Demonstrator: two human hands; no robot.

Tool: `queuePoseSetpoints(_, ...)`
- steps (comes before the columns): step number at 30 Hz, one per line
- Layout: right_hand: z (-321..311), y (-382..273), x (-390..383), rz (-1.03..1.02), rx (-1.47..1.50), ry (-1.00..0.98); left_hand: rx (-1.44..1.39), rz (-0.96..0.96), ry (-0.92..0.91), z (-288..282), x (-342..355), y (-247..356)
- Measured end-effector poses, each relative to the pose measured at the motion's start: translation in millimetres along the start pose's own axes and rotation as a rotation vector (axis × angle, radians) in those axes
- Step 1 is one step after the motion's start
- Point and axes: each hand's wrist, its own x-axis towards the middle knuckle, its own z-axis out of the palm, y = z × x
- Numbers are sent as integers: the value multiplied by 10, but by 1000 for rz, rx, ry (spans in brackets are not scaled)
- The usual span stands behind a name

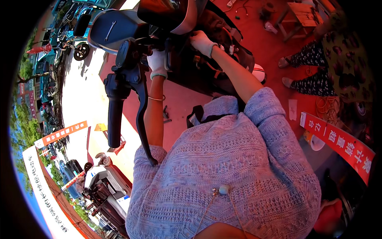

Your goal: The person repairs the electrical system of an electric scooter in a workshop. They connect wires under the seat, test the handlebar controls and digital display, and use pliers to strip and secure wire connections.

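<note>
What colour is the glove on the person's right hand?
Mostly white; the glove shows best in the head view.

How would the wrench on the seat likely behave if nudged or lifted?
The wrench is probably stiff and fairly heavy for its size, given its metallic sheen. Nudged, it would likely slide rather than roll, since it lies flat on the seat.

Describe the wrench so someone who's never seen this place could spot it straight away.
Find the black handlebar grip with its curved lever, left of centre. Up and left of the white-gloved left hand lies a dark, pale-edged scooter seat. The wrench rests on that seat: a slim, silvery tool, bright against the dark surface, unlike the bulky black handlebar fittings nearby.
</note>
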Motion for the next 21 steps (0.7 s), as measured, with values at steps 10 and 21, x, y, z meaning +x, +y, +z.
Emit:
queuePoseSetpoints(10,-112,33,-27,193,-60,-200,-55,427,241,98,-172,-75)
queuePoseSetpoints(21,-49,290,57,-15,148,-174,-467,341,-27,139,-62,-514)
